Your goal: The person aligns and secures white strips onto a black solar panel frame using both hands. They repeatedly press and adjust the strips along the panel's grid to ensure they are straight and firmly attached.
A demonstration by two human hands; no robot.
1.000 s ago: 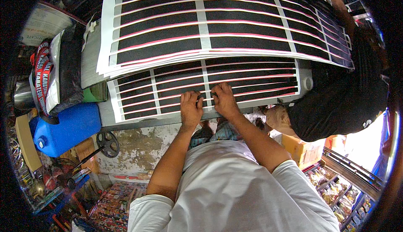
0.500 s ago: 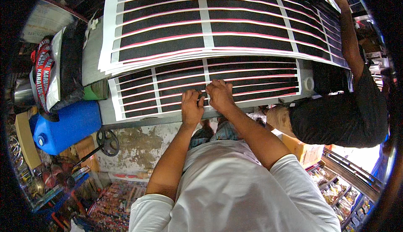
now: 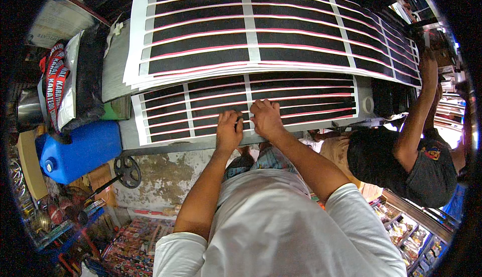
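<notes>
On a grey bench lies a printed sheet (image 3: 301,102) of black panels divided by white and red lines. My left hand (image 3: 230,130) rests on its near part with the fingers curled down. Just to the right, my right hand (image 3: 266,118) bends its fingers onto the same sheet beside a pale vertical band. The two hands are close but apart. Both look closed, and what the fingertips grip, if anything, is too small to make out. Beyond them a stack of larger matching sheets (image 3: 296,28) overhangs the far edge of this sheet.
A blue plastic container (image 3: 83,149) and a black handwheel (image 3: 128,171) are at left, below a pile of red-and-black straps (image 3: 55,79). A pale ring (image 3: 368,103) lies right of the sheet. Another person in a dark shirt (image 3: 386,159) leans in at right.
The other person's upper body has shifted and their arms now show bent beside the sheet stack. My hands stay nearly in place, with small finger movements. The view has tilted slightly.
</notes>
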